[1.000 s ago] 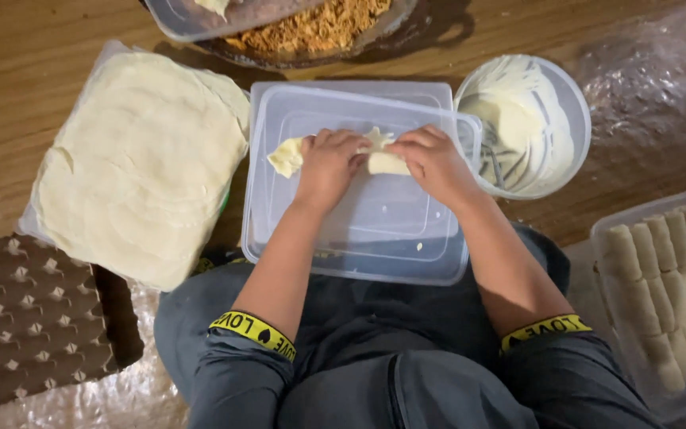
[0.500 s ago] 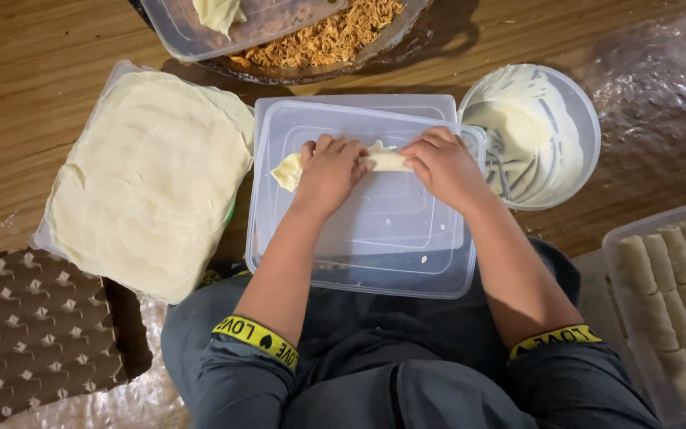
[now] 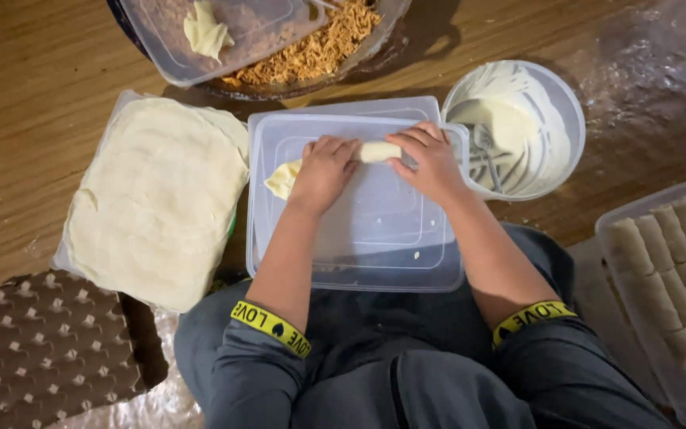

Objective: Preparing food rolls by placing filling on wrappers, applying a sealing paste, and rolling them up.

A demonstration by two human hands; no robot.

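Seen from the head camera, the person's left hand (image 3: 323, 171) and right hand (image 3: 430, 163) both press down on a pale rolled wrapper (image 3: 377, 151) lying across the far part of an upturned clear plastic lid (image 3: 359, 238) that rests over the lap. The left hand's fingers are curled and closed over the roll's left portion, with a loose pale flap of dough poking out just beyond the wrist side; the right hand's fingers are likewise bent down onto the roll's right end, so the short visible stretch of roll sits between the two hands. To the left of the lid lies a flat stack of pale wrappers (image 3: 152, 206) in a plastic bag, touching the lid's edge. Just right of the right hand stands a round white bowl (image 3: 565, 119) smeared with whitish paste (a fork lies inside it). Beyond the lid is a dish of orange-brown shredded filling (image 3: 319, 52), partly covered by another clear lid. At the far right, a clear container (image 3: 676, 278) holds finished rolls in rows.
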